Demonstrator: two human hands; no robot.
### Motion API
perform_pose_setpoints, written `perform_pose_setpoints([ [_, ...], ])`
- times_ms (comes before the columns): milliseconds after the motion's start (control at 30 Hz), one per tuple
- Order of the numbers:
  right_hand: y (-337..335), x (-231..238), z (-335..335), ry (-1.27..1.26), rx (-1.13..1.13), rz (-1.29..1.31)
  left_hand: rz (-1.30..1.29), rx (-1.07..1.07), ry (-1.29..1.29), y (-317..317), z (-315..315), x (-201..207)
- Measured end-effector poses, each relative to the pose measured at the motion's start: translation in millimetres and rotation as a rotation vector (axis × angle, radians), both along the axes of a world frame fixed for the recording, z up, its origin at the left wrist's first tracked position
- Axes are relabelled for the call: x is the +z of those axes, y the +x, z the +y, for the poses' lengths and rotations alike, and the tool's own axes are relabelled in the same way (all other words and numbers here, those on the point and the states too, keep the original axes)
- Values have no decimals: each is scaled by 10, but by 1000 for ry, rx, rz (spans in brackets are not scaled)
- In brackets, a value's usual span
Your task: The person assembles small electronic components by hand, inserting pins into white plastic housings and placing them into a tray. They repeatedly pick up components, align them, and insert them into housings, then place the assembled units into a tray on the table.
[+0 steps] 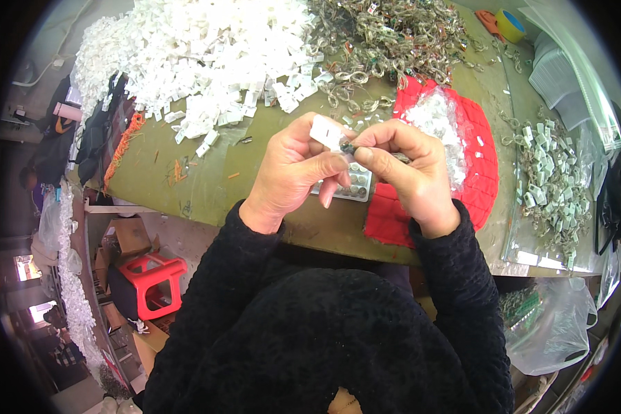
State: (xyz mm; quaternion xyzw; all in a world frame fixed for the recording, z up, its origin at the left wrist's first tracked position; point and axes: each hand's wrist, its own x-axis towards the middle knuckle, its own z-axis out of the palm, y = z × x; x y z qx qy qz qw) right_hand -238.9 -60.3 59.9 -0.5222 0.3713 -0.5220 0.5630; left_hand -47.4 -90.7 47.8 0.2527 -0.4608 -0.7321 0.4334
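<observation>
1. So the left hand (290,169) is angling inward just left of mid-frame, its thumb and index finger gripping a flat, smooth white tab (323,131), right around the frame's centre, upper half.
2. Right hand (410,165) is leaning in to meet it, fingers curling, thumb and index fingertip pinching a tiny dark piece (349,148) beside the tab. Too small to tell what that is.
3. Both arms are reaching up from the bottom in fuzzy black sleeves (221,265).
4. Glossy white plastic bits (200,55) are heaping up at upper left; tangled, stringy cords (393,41) are filling top centre.
5. Red cloth (485,159) is lying right of centre on the olive surface (207,196).
</observation>
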Motion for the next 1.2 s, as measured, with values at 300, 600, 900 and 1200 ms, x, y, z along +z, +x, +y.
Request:
perform_pose_setpoints([
  [300,-9,26,-25,184,88,-108,100,-21,16,33,12,-76],
  [600,136,-69,66,-160,-24,72,-90,157,-222,-1,72,-112],
  [900,339,-13,233,-524,-373,523,145,219,30,-32,332,37],
  [1200,517,-41,399,-483,-459,563,-23,322,-38,4,516,80],
])
